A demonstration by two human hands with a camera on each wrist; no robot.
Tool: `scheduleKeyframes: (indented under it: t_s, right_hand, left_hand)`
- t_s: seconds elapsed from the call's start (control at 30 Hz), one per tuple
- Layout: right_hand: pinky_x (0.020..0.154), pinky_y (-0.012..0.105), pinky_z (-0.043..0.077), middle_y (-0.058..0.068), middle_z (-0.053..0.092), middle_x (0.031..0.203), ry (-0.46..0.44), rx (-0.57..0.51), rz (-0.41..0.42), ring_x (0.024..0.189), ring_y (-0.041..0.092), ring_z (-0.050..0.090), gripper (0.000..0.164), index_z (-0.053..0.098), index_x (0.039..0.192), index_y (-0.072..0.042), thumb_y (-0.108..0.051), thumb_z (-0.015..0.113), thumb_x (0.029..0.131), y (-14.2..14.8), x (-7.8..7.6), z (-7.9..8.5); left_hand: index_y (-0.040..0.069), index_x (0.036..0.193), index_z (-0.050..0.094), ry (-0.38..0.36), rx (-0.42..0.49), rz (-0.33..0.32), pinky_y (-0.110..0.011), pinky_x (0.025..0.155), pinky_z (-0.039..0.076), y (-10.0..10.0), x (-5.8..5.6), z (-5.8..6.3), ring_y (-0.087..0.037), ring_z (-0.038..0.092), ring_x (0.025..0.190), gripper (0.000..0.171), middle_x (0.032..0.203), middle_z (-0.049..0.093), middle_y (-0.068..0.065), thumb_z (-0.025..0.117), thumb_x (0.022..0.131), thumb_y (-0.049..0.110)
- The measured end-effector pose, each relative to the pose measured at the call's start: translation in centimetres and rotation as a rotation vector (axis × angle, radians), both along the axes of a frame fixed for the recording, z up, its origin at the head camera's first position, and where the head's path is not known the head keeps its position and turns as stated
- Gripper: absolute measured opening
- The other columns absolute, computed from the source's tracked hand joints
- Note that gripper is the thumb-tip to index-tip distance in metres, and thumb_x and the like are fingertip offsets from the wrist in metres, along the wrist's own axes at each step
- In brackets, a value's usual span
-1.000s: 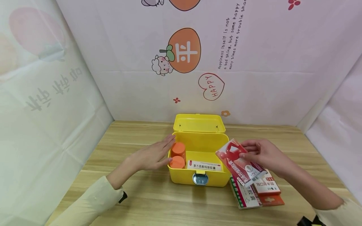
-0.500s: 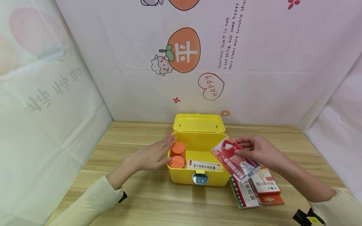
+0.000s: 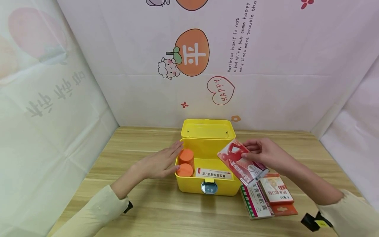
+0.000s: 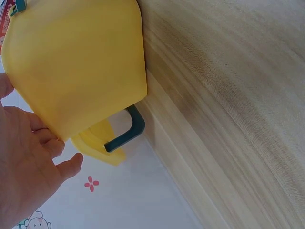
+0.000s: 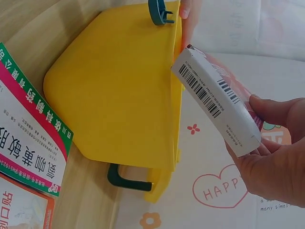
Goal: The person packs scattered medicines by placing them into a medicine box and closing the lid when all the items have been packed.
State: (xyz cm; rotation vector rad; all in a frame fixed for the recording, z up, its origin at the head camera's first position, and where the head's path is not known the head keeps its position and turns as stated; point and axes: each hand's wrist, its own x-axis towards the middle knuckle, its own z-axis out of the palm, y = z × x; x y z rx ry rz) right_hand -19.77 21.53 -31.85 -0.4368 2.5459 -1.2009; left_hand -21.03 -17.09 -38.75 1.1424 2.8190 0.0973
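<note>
A yellow lidded box [image 3: 189, 186] stands on the table with its lid [image 3: 208, 129] tipped back. Inside are two orange-capped bottles [image 3: 186, 156] at the left and a white medicine box [image 3: 214, 173] along the front. My left hand [image 3: 160, 163] rests with extended fingers at the box's left rim; in the left wrist view the fingertips touch its edge. My right hand [image 3: 265, 153] pinches a red and white medicine box [image 3: 241, 161] between thumb and fingers, tilted over the yellow box's right rim. The right wrist view shows its white barcode side [image 5: 217, 102].
To the right of the yellow box lie a green, white and magenta capsule box [image 3: 257, 202], a white and orange plaster box [image 3: 276, 190] and an orange packet [image 3: 285, 209]. A printed cloth [image 3: 281, 98] hangs behind the wooden table [image 3: 142, 210].
My right hand has moved left and slightly up with the red and white medicine box, bringing it over the yellow box's right side. My left hand has stayed at the left rim.
</note>
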Motion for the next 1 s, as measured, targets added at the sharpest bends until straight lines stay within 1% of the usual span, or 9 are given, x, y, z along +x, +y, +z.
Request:
scheduleKeyframes:
  t_s: [0.23, 0.4, 0.5, 0.77, 1.0]
  right_hand:
    - [0.077, 0.028, 0.060, 0.017, 0.067, 0.122, -0.013, -0.017, 0.001, 0.095, 0.019, 0.065, 0.052, 0.055, 0.136, 0.002, -0.026, 0.069, 0.094, -0.6, -0.4, 0.2]
    - [0.079, 0.032, 0.060, 0.018, 0.066, 0.125, -0.023, -0.030, -0.007, 0.097, 0.020, 0.065, 0.054, 0.053, 0.139, 0.000, -0.027, 0.068, 0.094, -1.1, -0.9, 0.4]
    - [0.081, 0.033, 0.061, 0.018, 0.065, 0.126, -0.014, -0.031, -0.002, 0.100, 0.021, 0.065, 0.054, 0.053, 0.139, -0.001, -0.027, 0.069, 0.094, -1.4, -1.2, 0.4]
    - [0.083, 0.033, 0.059, 0.017, 0.065, 0.126, 0.033, -0.019, 0.025, 0.104, 0.024, 0.063, 0.051, 0.057, 0.135, -0.003, -0.028, 0.070, 0.093, -1.9, -1.5, 0.4]
    - [0.082, 0.033, 0.058, 0.016, 0.066, 0.124, 0.045, -0.031, 0.042, 0.100, 0.024, 0.063, 0.047, 0.061, 0.131, -0.004, -0.028, 0.071, 0.092, -2.5, -1.8, 0.4]
  left_hand:
    - [0.004, 0.160, 0.012, 0.012, 0.000, -0.008, -0.044, 0.124, 0.026, 0.0, 0.0, 0.0, -0.024, 0.007, 0.157, 0.077, 0.169, 0.006, -0.009, 0.029, 0.105, 0.055]
    - [0.004, 0.160, 0.011, 0.010, -0.005, -0.003, -0.043, 0.124, 0.025, -0.1, -0.1, -0.2, -0.023, 0.007, 0.157, 0.078, 0.169, 0.005, -0.009, 0.029, 0.105, 0.056]
    - [0.005, 0.160, 0.010, 0.010, -0.004, 0.000, -0.043, 0.124, 0.026, -0.2, -0.2, -0.3, -0.023, 0.006, 0.157, 0.078, 0.169, 0.005, -0.008, 0.028, 0.104, 0.057]
    - [0.004, 0.160, 0.010, 0.015, -0.010, -0.011, -0.042, 0.125, 0.024, -0.1, -0.3, -0.2, -0.023, 0.006, 0.157, 0.078, 0.169, 0.004, -0.009, 0.027, 0.105, 0.057]
    - [0.003, 0.160, 0.010, 0.004, -0.009, -0.014, -0.043, 0.125, 0.024, -0.2, -0.2, -0.1, -0.024, 0.006, 0.157, 0.078, 0.169, 0.005, -0.010, 0.028, 0.105, 0.055]
